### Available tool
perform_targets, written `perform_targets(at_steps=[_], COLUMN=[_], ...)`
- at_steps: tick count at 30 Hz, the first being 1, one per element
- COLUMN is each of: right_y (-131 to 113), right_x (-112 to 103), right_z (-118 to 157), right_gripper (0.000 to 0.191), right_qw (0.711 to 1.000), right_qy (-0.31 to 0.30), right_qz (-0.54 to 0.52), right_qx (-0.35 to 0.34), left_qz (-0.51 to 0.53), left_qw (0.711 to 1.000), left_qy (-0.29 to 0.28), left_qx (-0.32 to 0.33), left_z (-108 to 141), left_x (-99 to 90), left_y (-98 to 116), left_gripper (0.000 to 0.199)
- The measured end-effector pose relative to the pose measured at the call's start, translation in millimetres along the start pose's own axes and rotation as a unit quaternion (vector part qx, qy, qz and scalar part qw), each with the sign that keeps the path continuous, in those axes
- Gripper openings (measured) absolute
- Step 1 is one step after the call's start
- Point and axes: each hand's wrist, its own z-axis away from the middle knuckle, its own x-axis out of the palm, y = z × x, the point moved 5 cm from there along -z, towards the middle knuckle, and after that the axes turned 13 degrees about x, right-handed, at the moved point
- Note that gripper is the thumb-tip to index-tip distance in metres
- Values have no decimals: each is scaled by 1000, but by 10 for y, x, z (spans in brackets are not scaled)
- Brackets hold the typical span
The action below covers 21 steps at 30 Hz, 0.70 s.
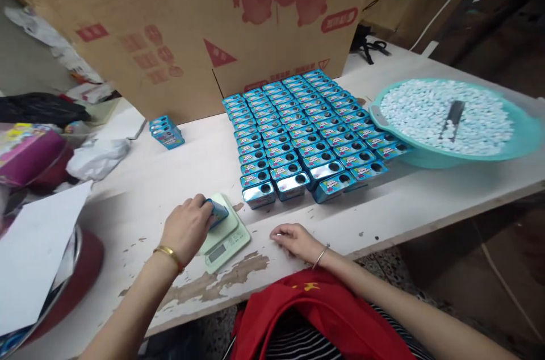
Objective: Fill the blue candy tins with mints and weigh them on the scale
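My left hand is wrapped round a small blue tin on the plate of a pale green kitchen scale. The fingers cover part of the tin, and the scale's display is too small to read. To the right of the scale, my right hand rests low over the table with thumb and fingers pinched together. A tiny white piece shows at its fingertips, seemingly a tablet like those in the basin. Beyond my hands stand rows of blue tins, each with a dark round hole in its top.
A turquoise basin of white tablets, with a dark scoop in it, stands at the right. A few blue tins sit apart at back left. A large cardboard box closes off the back. A red bucket is at left.
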Motion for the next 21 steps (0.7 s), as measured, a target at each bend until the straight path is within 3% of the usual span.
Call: perform_targets(at_steps=[4, 6, 9, 12, 15, 18, 21], right_y=[3, 15, 39, 70, 92, 89, 77], right_x=[-11, -15, -23, -28, -24, -14, -7], right_z=[11, 19, 39, 59, 70, 75, 78], right_gripper=[40, 41, 42, 42, 43, 46, 47], right_qw=[1000, 1000, 1000, 1000, 1000, 1000, 1000], right_qy=[9, 10, 9, 11, 11, 8, 10], right_qz=[-2, -3, -1, 2, 5, 7, 9], right_qx=[-15, -18, -17, -13, -7, -3, 1], left_qz=[-2, 15, 73, 143, 216, 308, 366], left_qw=[1000, 999, 981, 936, 891, 852, 827], left_qy=[12, 51, 181, 308, 345, 307, 269], left_qx=[-5, -4, -17, -88, -203, -293, -331], left_z=[53, 133, 363, 716, 1070, 1313, 1436], left_x=[-11, -47, -128, -67, 278, 793, 1210], left_y=[-37, -45, -88, -227, -372, -370, -221], left_gripper=[21, 21, 30, 36, 38, 41, 42])
